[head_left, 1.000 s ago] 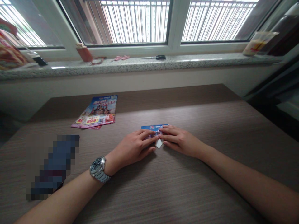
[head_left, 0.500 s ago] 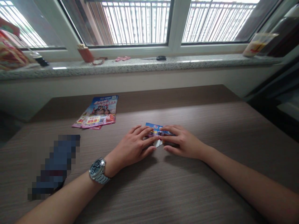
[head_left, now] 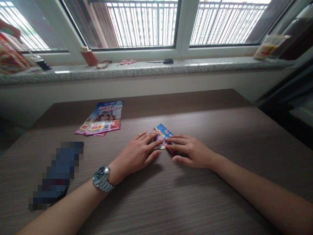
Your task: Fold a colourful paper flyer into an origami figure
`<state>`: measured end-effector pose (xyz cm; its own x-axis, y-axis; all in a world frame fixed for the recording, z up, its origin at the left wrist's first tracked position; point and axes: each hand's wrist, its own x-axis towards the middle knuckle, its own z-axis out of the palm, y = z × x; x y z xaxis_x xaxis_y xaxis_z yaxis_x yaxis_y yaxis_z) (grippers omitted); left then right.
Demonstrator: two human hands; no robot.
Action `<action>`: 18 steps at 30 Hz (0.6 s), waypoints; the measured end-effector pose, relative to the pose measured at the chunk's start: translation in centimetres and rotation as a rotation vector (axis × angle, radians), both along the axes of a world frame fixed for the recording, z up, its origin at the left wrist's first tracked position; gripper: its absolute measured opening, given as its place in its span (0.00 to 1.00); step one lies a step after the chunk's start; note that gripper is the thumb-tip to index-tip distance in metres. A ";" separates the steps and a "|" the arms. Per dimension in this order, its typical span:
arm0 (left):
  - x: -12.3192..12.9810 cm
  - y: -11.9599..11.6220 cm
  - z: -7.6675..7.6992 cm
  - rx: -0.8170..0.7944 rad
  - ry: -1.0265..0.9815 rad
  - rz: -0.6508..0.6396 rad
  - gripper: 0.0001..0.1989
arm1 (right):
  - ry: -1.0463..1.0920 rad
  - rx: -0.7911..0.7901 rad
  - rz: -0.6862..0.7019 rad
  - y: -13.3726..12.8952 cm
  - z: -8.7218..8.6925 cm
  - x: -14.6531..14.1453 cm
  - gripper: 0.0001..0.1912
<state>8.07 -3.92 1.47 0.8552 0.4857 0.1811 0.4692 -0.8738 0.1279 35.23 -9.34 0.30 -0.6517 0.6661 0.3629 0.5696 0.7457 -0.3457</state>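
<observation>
A small folded paper flyer (head_left: 162,131), printed in blue, yellow and pink, lies on the brown table (head_left: 195,199) in front of me. My left hand (head_left: 140,148) rests over its left side, fingers stretched out and tips on the paper. From the other side, my right hand (head_left: 192,150) lays its spread fingertips on the flyer's right edge. Neither hand grips it, and both palms face down. Parts of the flyer are hidden under the fingers. A metal watch (head_left: 102,178) sits on my left wrist.
Several similar flyers (head_left: 105,116) are stacked at the back left of the table. A blurred-out dark blue object (head_left: 58,173) lies beside my left forearm. Scissors (head_left: 167,61), a red bottle-like item (head_left: 89,57) and a plastic cup (head_left: 269,47) stand or lie on the stone windowsill (head_left: 137,70).
The flyer has turned on the table, so its blue corner now points away from me. The white piece at its near edge no longer shows. Both hands have shifted only slightly.
</observation>
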 end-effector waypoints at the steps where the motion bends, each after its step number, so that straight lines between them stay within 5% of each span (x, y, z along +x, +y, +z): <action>1: -0.1 0.1 -0.1 -0.014 -0.002 -0.019 0.23 | 0.004 -0.005 0.006 0.0 0.1 0.0 0.21; 18: 0.2 0.0 0.3 0.005 -0.009 -0.073 0.20 | -0.071 -0.044 -0.080 0.0 -0.6 -0.3 0.24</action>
<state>8.25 -3.95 1.82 0.8866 0.4212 0.1911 0.4032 -0.9063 0.1270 34.90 -9.30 -0.25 -0.6188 0.7314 0.2865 0.6512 0.6816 -0.3337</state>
